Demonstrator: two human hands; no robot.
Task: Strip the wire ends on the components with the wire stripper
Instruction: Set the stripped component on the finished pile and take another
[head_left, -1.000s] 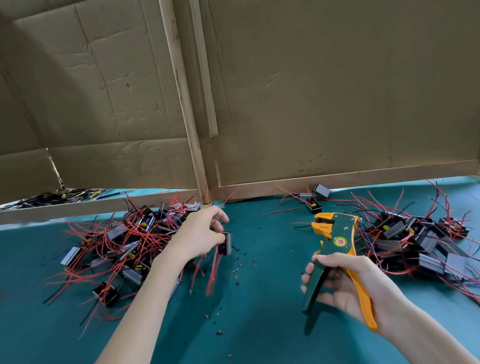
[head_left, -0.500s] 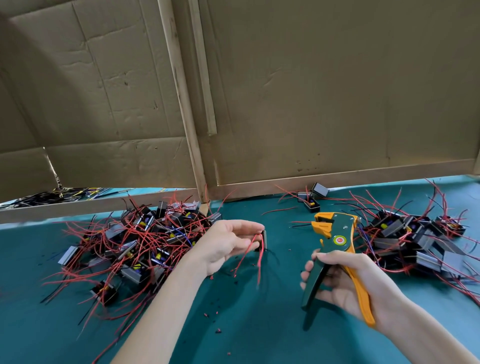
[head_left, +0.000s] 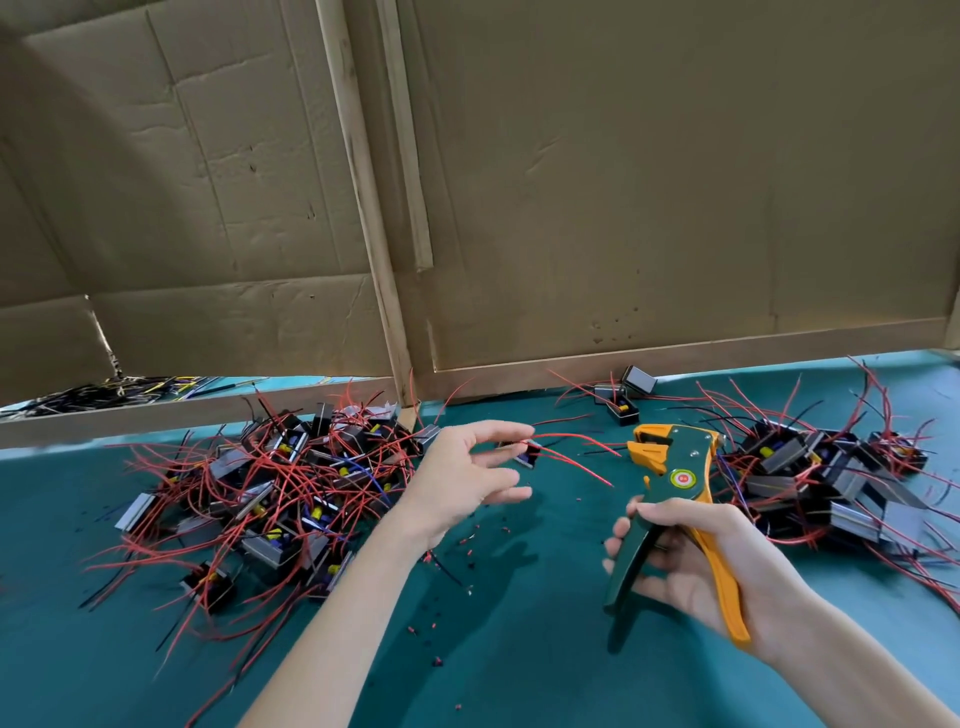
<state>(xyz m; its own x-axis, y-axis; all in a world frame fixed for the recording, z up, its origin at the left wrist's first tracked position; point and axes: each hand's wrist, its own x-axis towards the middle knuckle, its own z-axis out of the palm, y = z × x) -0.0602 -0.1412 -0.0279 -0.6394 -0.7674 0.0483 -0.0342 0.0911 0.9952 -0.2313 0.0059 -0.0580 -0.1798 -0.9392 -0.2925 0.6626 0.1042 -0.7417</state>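
My left hand (head_left: 457, 478) pinches a small black component (head_left: 525, 453) at its fingertips, the other fingers spread. The component's red wires (head_left: 576, 457) stretch to the right, and their ends lie just left of the stripper's jaws. My right hand (head_left: 727, 566) grips the green and orange wire stripper (head_left: 675, 467) by its handles, jaws pointing up and away. A heap of components with red wires (head_left: 291, 483) lies to the left on the teal table (head_left: 519, 649). Another heap (head_left: 831, 478) lies to the right.
A cardboard wall (head_left: 623, 208) with wooden strips closes off the back of the table. A few loose components (head_left: 621, 400) sit at its foot. Small bits of cut insulation (head_left: 467, 540) are scattered between my hands. Black and yellow wires (head_left: 104, 395) lie beyond the wall at the left.
My left hand lifted a component out of the left heap and carried it right toward the stripper; its wires now point at the jaws. My right hand has barely moved.
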